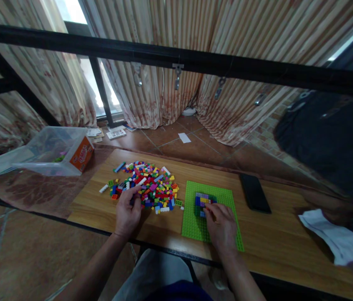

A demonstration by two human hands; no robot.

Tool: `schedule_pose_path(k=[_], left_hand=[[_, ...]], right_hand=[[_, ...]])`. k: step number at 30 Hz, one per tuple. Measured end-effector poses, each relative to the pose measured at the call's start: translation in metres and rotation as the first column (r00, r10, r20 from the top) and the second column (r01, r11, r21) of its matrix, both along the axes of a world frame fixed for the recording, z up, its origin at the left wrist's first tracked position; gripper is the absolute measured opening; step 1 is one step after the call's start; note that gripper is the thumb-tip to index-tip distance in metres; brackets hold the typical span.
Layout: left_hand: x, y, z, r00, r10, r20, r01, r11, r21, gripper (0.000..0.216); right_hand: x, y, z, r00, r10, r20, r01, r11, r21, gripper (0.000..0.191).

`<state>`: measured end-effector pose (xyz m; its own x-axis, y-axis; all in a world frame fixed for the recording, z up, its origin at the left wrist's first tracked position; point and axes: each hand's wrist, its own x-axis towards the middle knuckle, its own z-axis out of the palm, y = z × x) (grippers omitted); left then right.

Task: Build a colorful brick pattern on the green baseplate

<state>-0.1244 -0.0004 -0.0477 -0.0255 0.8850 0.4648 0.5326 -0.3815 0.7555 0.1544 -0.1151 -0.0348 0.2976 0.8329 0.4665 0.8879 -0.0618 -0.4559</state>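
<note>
On the wooden table a heap of loose toy building bricks (154, 184) in many colours spreads out. My left hand (128, 211) rests at the heap's near left edge, fingers bent, with a gap between thumb and forefinger and nothing visible in it. To the right lies a green baseplate (191, 228). A small, low build of blue, purple, yellow and green bricks (201, 200) sits on it. Over the build's near right side is my right hand (222, 228), its fingertips pinched together and touching the build. Whatever those fingers hold is hidden.
A black phone (254, 193) lies right of the baseplate, with crumpled white paper (333, 236) farther right. A clear plastic bin (54, 150) with an orange label stands at the left. A dark metal bar (163, 56) with hanging clips crosses beyond the table.
</note>
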Motion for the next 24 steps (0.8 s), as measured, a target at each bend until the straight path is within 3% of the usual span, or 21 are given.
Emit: schedule_pose_path(k=[5,9,13,24], left_hand=[[0.001,0.0,0.003,0.999,-0.004,-0.038,0.005,1.0,0.018,0.023],[0.001,-0.001,0.005,0.999,-0.006,-0.05,0.007,1.0,0.02,0.023],[0.002,-0.001,0.006,0.999,-0.006,-0.046,0.007,1.0,0.008,0.023],[0.002,-0.001,0.007,0.999,-0.012,-0.04,0.012,1.0,-0.01,0.024]], right_hand=[[-0.005,-0.001,-0.003,0.996,0.081,-0.025,-0.081,0.997,-0.018,0.024],[-0.003,-0.002,0.0,0.987,0.064,-0.149,-0.066,0.998,-0.003,0.025],[0.003,-0.004,0.004,0.975,0.061,-0.216,-0.079,0.994,-0.076,0.026],[0.01,0.008,0.007,0.988,0.146,-0.054,-0.154,0.972,-0.179,0.028]])
